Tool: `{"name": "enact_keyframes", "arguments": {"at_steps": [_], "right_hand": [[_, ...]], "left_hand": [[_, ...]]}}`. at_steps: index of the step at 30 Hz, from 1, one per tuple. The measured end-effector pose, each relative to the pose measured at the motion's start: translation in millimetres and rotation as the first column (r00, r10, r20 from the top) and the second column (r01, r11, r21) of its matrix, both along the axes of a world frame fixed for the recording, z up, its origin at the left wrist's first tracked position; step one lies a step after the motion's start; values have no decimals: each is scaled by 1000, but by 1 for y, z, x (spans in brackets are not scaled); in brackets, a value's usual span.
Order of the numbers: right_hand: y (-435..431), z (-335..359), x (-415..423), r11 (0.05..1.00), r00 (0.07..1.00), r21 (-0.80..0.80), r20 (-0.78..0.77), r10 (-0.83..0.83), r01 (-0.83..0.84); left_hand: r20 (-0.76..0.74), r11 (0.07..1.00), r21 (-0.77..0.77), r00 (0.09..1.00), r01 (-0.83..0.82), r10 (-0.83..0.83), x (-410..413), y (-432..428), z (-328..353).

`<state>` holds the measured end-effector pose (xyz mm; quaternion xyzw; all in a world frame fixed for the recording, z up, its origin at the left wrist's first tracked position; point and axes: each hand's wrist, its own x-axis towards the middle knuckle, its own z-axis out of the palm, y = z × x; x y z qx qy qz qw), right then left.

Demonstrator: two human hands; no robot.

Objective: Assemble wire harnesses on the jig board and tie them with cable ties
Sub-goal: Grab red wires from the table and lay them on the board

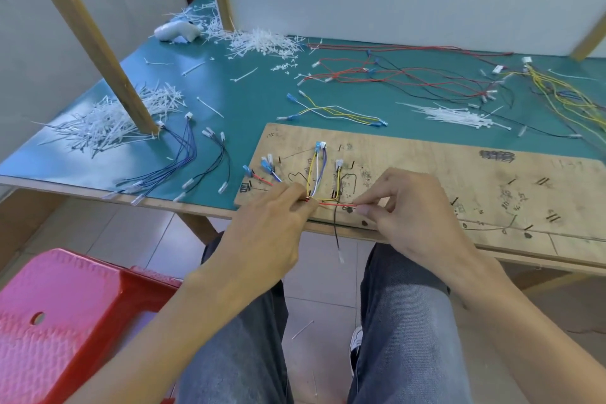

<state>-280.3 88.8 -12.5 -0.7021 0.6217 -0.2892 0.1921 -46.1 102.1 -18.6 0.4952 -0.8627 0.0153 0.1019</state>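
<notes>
Your lap: jeans (403, 321) fill the foreground, below the jig board (459, 174); a red stool (59, 321) stands to the lower left of the board
Your left hand (265, 233): at the board's near edge, fingers curled and pinching the wire bundle (314, 170) where its strands gather
Your right hand (413, 216): just right of the left hand, over the same near edge, thumb and forefinger pinching the red wire (331, 204), which runs taut between your hands
Wire bundle: lies on the board's left part, yellow, white and purple strands reaching up to the connectors at the pegs
Black wire (336, 229): hangs off the board's near edge between your hands
Cable ties (455, 115): a loose sheaf on the green table (255, 102) just beyond the board's far edge
Cut tie scraps (108, 121): heaped well left of the board
Blue wires (177, 157): on the table between the scraps and the board
Red and black wires (410, 79): spread out beyond the cable ties, far side of the board
</notes>
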Motion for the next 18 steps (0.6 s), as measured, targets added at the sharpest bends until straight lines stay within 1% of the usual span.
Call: {"name": "enact_keyframes", "arguments": {"at_steps": [2, 5, 11, 15, 18], "right_hand": [[0, 5, -15, 999, 999, 36, -33, -29, 30], [0, 12, -34, 995, 996, 69, -45, -74, 77], [2, 14, -54, 983, 988, 114, -81, -132, 141], [2, 14, -59, 982, 989, 125, -67, -136, 143], [4, 13, -61, 983, 990, 131, -77, -121, 131]], "left_hand": [[10, 999, -28, 1000, -19, 19, 0, 2, -6], [63, 996, -86, 998, 0, 6, -3, 4, -12], [210, 998, -47, 976, -46, 55, -10, 4, -13], [211, 997, -36, 975, -68, 74, -14, 7, -11], [206, 998, -39, 978, -39, 46, -16, 8, -8]]}}
